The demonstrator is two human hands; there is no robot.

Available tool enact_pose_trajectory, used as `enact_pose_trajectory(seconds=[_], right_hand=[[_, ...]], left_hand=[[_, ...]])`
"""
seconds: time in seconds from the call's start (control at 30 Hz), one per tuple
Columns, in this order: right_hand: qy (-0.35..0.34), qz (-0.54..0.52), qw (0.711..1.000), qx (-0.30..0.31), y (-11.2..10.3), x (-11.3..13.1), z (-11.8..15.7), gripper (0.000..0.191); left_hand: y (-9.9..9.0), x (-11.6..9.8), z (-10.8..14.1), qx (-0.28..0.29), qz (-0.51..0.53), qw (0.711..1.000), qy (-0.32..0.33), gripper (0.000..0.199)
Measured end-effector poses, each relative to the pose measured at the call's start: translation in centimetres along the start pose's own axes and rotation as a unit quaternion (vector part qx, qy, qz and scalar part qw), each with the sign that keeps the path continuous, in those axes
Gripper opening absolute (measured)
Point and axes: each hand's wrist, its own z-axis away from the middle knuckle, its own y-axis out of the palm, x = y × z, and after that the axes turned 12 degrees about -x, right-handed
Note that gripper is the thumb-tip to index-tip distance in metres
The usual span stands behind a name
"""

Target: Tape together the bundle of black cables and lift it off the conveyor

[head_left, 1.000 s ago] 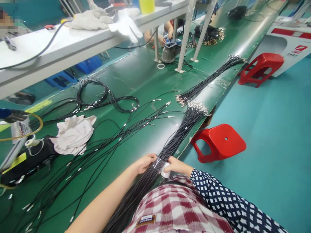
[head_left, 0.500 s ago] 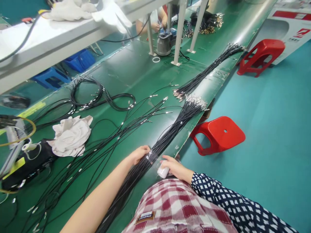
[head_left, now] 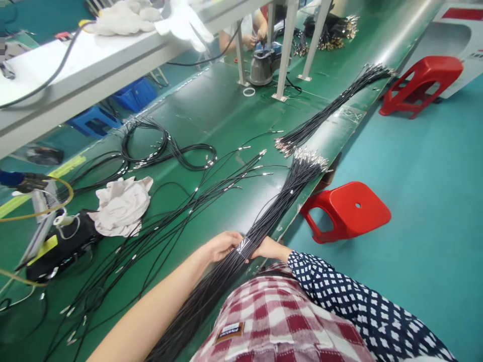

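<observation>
At the lower centre, the left hand (head_left: 224, 246) curls its fingers against the black cable bundle (head_left: 279, 208), gripping it at the clear wrap (head_left: 243, 245). The right hand (head_left: 267, 249) touches the other side, its fingers partly hidden (I cannot tell their grip). The garment label (head_left: 230, 332) bears small, unclear writing. The bundle runs along the green bench's (head_left: 226, 208) right edge; open surface lies left of it, near loose cables (head_left: 196, 201).
</observation>
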Motion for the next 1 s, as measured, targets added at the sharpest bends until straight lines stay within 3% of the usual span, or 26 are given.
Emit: enact_pose_trajectory(seconds=[0.07, 0.17, 0.27, 0.37, 0.43, 0.57, 0.77, 0.87, 0.93, 1.0], right_hand=[[-0.037, 0.029, 0.999, -0.018, 0.5, -0.8, -0.3, 0.044], [-0.070, 0.077, 0.989, -0.109, 1.3, -2.0, -0.2, 0.059], [-0.079, 0.167, 0.961, -0.204, 1.7, -2.4, 0.2, 0.053], [-0.070, 0.265, 0.931, -0.242, 1.4, -1.8, 0.6, 0.043], [-0.067, 0.294, 0.923, -0.240, 1.1, -1.4, 0.8, 0.036], [-0.110, 0.263, 0.937, -0.201, 0.7, -1.5, 1.1, 0.021], [-0.166, 0.194, 0.949, -0.182, 0.5, -2.5, 1.4, 0.035], [-0.127, 0.134, 0.972, -0.146, 0.3, -3.3, 1.7, 0.054], [-0.063, 0.047, 0.991, -0.109, -0.5, -3.7, 2.4, 0.072], [0.013, -0.010, 0.996, -0.087, -2.0, -3.2, 3.8, 0.074]], left_hand=[[0.8, 0.6, 0.6, -0.032, 0.020, 0.999, 0.007, 0.024], [1.9, 1.9, 0.9, -0.117, 0.022, 0.990, 0.076, 0.027], [2.6, 3.2, 0.8, -0.202, -0.037, 0.963, 0.177, 0.026], [2.8, 3.8, 0.6, -0.251, -0.079, 0.942, 0.209, 0.021], [3.0, 3.8, 0.6, -0.254, -0.079, 0.943, 0.200, 0.019], [3.3, 3.9, 0.9, -0.237, -0.072, 0.950, 0.191, 0.022], [3.9, 5.0, 0.9, -0.235, -0.082, 0.950, 0.191, 0.026], [4.2, 5.4, 0.4, -0.246, -0.097, 0.942, 0.205, 0.023], [4.3, 5.6, 0.0, -0.258, -0.111, 0.937, 0.208, 0.021], [4.3, 5.9, -0.4, -0.268, -0.121, 0.933, 0.207, 0.019]])
